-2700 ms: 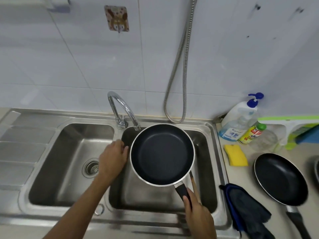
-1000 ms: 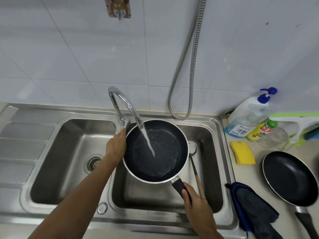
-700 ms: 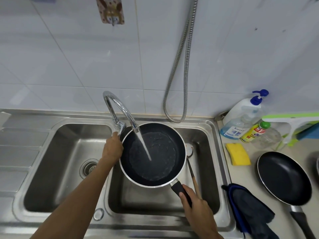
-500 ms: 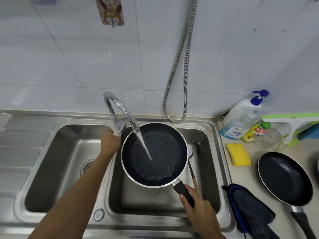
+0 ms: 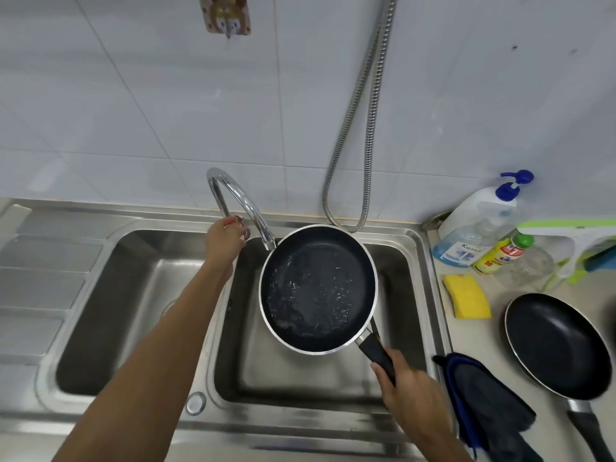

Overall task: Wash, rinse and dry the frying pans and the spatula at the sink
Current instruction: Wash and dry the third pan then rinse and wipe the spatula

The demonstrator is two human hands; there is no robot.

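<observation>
Over the right sink basin [image 5: 300, 378] I hold a black frying pan [image 5: 318, 288] level, with a shallow pool of water in it. My right hand [image 5: 410, 395] grips its black handle. My left hand [image 5: 225, 240] reaches to the base of the chrome tap [image 5: 240, 201], its fingers curled on the tap handle. No water stream shows at the spout. A second black frying pan [image 5: 556, 345] lies on the counter at the right. The spatula is almost wholly hidden beneath the held pan.
A yellow sponge [image 5: 466, 300], a pump soap bottle [image 5: 476, 225] and a small yellow bottle [image 5: 503, 255] stand on the right counter. A dark cloth [image 5: 486, 405] lies by the sink's edge. A metal hose [image 5: 360, 128] hangs on the tiled wall. The left basin [image 5: 133, 295] lies under my left arm.
The water stream from the spout has stopped. My left hand moved up from the pan's rim to the tap handle. The pan shifted slightly right, away from the spout.
</observation>
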